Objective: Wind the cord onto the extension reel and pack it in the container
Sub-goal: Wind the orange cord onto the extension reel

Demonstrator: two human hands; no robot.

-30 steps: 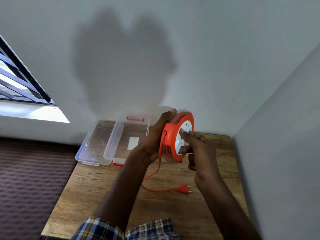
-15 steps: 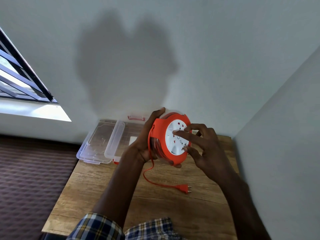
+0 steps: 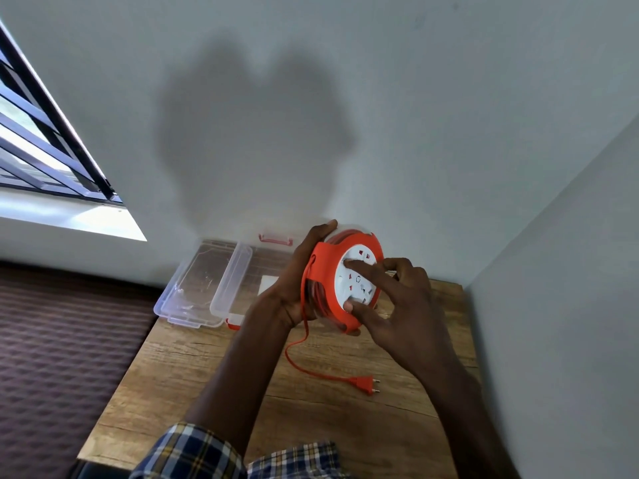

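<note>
Our left hand (image 3: 294, 288) wrapped around the orange extension reel (image 3: 342, 281) held above the table (image 3: 207, 375), our right hand (image 3: 397, 305) splayed, fingertips (image 3: 347, 263) pressing its white face, cord (image 3: 304, 354) trailing to 6 o'clock, plug (image 3: 363, 383) on the table, clear container (image 3: 231, 281) open at 9 o'clock.

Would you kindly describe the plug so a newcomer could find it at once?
Start at the wooden table in the room's corner. On its bare top, nearer than the raised orange reel, the plug lies flat. It is the small orange piece with two metal pins, ending the loose cord.
</note>
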